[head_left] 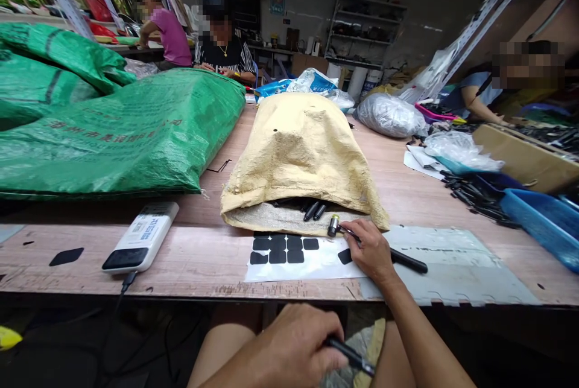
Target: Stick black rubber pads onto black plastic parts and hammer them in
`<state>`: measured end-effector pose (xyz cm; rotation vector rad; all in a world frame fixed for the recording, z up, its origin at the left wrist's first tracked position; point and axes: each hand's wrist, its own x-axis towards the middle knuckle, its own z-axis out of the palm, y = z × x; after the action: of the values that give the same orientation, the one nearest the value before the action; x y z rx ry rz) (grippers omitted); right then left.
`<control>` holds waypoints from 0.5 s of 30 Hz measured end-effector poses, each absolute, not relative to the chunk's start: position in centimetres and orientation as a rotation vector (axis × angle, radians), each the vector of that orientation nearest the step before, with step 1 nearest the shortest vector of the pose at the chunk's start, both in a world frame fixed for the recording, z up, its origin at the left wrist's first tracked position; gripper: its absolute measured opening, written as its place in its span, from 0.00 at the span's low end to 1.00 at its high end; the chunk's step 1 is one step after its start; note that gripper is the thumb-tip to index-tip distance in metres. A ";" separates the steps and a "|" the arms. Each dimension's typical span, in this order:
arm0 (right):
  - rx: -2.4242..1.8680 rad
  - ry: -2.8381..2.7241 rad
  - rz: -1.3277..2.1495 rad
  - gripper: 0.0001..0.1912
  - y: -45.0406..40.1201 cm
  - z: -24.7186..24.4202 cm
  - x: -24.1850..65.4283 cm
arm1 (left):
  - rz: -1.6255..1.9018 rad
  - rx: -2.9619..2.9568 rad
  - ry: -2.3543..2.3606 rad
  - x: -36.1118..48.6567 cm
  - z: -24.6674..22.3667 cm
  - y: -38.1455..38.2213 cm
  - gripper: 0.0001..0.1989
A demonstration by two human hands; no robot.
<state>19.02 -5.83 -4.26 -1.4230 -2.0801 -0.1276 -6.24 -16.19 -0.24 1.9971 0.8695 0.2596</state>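
Nearest, over the lap: left hand (307, 340), its grip closed round a slim black cylindrical part (351, 353). Beyond, above the near side of the wood-grained desk (194, 276): right hand (373, 249), its grip closed on the shaft of a small, black-handled mallet (409, 260). Judged step: handling one part, mallet at hand; the next move seemed to call for a steady left hold. The mallet's head was at the mouth of a yellow woven sack (312, 165); black cylindrical pieces (311, 211) showed inside, depth hidden. Right: blue plastic bin (540, 234), contents unclear. Farther: pink plastic basket (426, 111) held black pieces.
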 end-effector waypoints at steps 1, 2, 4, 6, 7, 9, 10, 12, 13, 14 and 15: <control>-1.419 -2.080 -0.131 0.14 -5.8 -4.2 19.0 | 0.190 1.991 0.919 -6.0 -1.4 -17.0 0.10; -1.417 -2.080 -0.134 0.14 -5.8 -4.2 19.0 | 0.122 1.988 0.994 -5.8 -2.8 -17.6 0.11; -1.418 -2.080 -0.138 0.14 -5.8 -4.1 18.9 | -0.010 1.963 1.166 -5.1 -6.0 -18.1 0.12; -1.420 -2.077 -0.134 0.14 -5.9 -4.1 18.9 | -0.117 1.909 1.281 -4.4 -9.2 -18.2 0.14; -1.421 -2.074 -0.131 0.13 -5.9 -4.1 18.9 | -0.163 1.875 1.310 -4.1 -10.5 -18.1 0.15; -1.425 -2.069 -0.122 0.13 -5.9 -4.2 18.9 | -0.232 1.820 1.329 -3.6 -12.6 -18.0 0.19; -1.428 -2.068 -0.118 0.13 -5.9 -4.2 18.9 | -0.258 1.803 1.326 -3.4 -13.2 -18.0 0.20; -1.433 -2.069 -0.114 0.13 -5.9 -4.2 18.9 | -0.278 1.791 1.316 -3.3 -13.7 -18.1 0.22; -1.434 -2.070 -0.113 0.13 -5.9 -4.2 18.9 | -0.270 1.799 1.312 -3.3 -13.6 -18.1 0.22; -1.433 -2.071 -0.112 0.13 -5.9 -4.2 18.9 | -0.261 1.816 1.304 -3.3 -13.1 -18.2 0.21; -1.433 -2.072 -0.112 0.13 -5.9 -4.2 18.9 | -0.256 1.843 1.287 -3.4 -12.3 -18.3 0.20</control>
<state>18.89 -5.88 -4.17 -1.4327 -2.0720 -0.1119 -3.40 -18.27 -12.26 1.8434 1.2873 -0.2564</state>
